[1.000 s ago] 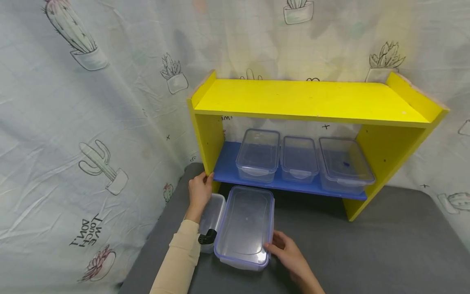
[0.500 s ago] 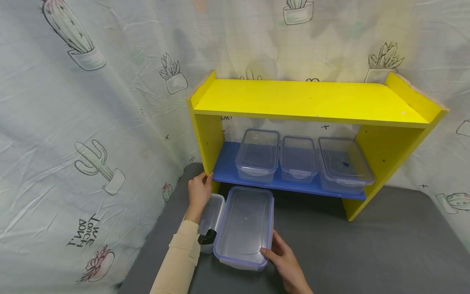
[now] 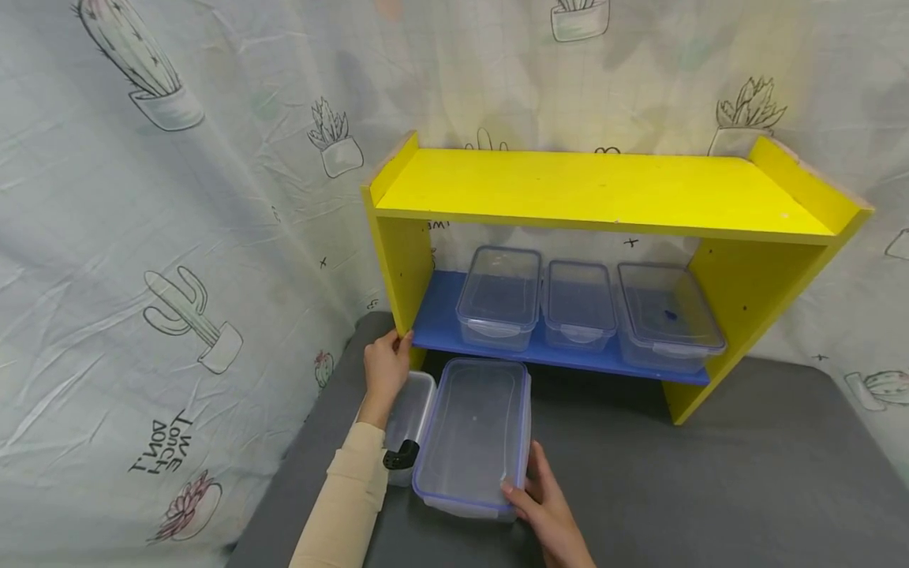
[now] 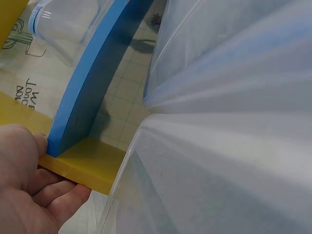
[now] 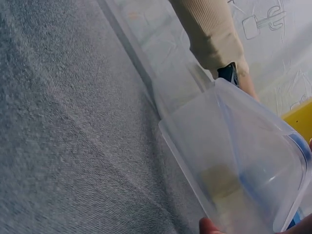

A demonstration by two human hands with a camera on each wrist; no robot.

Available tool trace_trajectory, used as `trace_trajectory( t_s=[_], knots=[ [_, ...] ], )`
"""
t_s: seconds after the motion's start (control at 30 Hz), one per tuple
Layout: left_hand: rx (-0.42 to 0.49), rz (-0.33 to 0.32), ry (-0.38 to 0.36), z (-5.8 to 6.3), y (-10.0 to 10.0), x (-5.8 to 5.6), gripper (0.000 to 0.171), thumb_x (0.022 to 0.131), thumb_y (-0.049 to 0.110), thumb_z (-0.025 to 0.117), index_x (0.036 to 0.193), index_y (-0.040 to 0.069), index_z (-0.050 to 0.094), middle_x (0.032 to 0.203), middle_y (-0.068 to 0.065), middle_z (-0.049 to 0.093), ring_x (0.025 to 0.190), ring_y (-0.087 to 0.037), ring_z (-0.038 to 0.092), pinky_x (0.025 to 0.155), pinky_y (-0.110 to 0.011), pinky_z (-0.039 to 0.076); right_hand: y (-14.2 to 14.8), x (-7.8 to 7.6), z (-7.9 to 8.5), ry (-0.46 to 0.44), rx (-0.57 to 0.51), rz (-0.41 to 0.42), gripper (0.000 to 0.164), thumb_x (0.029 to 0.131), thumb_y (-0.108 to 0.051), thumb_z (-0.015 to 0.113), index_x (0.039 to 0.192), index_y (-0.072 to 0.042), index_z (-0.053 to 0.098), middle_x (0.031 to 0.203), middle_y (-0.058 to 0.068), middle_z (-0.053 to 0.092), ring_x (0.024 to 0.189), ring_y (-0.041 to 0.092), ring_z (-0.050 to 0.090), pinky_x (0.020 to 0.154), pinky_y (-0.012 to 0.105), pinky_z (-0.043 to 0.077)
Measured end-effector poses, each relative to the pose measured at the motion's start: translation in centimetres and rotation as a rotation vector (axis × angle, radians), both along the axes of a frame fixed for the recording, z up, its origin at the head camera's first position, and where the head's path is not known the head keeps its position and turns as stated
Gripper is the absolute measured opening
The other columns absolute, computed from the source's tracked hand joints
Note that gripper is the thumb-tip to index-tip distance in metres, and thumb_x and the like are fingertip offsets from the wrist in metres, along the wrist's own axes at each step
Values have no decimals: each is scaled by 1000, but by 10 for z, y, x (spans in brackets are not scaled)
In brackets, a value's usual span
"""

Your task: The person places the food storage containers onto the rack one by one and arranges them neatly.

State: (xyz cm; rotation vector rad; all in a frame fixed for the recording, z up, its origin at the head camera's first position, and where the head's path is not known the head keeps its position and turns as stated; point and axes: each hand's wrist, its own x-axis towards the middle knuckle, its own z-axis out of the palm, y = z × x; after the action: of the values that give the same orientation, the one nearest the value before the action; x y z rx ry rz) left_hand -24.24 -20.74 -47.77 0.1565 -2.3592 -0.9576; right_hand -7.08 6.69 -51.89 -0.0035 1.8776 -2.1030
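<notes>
My left hand grips the front edge of the left side panel of a yellow shelf unit, right beside its blue lower board. In the left wrist view the thumb and curled fingers pinch that yellow edge. My right hand holds the near right corner of a large clear food container with a purple-rimmed lid, thumb on top and fingers at its side. To its left, a narrower clear container sits partly behind my left forearm. The right wrist view shows the large container close over the dark tabletop.
On the blue board stand three lidded clear containers: a left one, a smaller middle one and a right one with a small blue piece showing. A grey tabletop lies below. Cactus-print curtains hang behind and at left.
My right hand has shifted slightly left along the large container's near right corner, its thumb further over the lid. The left hand and containers stay put.
</notes>
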Motion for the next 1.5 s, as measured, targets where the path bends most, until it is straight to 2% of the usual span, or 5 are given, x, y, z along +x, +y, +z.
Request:
trace_trajectory(
  t_s=[0.33, 0.57, 1.0, 1.27, 1.5],
  knots=[
    [-2, -10, -2, -1, -1, -3, 25, 94, 26, 65, 86, 4, 72, 63, -10, 66, 49, -19, 50, 49, -30, 37, -1, 4, -2, 28, 9, -43, 80, 95, -19, 60, 154, 2, 11, 152, 34, 26, 125, 35, 51, 97, 38, 45],
    [1, -10, -7, -3, -1, -4, 25, 95, 26, 64, 86, 5, 72, 60, -9, 64, 47, -17, 46, 48, -29, 35, 1, 3, -3, -90, -15, -84, 83, 94, -25, 62, 155, -3, 10, 152, 33, 28, 112, 23, 60, 85, 39, 53],
    [7, -18, -19, -2, -2, -2, 25, 95, 26, 63, 89, 3, 72, 66, -11, 68, 48, -18, 49, 48, -29, 38, 16, 6, -15, -70, -105, -92, 70, 94, -15, 57, 154, -7, 22, 152, 33, 28, 106, 15, 63, 84, 43, 54],
    [0, -13, -6, -4, -3, 0, 26, 95, 27, 64, 85, 4, 71, 62, -9, 65, 47, -18, 47, 48, -29, 36, 29, 7, -19, -3, -203, -24, 48, 96, -11, 48, 118, -53, 55, 120, -27, 59, 104, 5, 61, 84, 40, 53],
    [5, -5, -8, -3, -2, 0, 27, 95, 28, 64, 85, 4, 72, 62, -10, 65, 49, -19, 48, 49, -30, 37, 35, 9, -18, 25, -214, -29, 49, 95, -11, 46, 118, -52, 57, 116, -26, 61, 103, 6, 61, 81, 41, 53]
  ],
)
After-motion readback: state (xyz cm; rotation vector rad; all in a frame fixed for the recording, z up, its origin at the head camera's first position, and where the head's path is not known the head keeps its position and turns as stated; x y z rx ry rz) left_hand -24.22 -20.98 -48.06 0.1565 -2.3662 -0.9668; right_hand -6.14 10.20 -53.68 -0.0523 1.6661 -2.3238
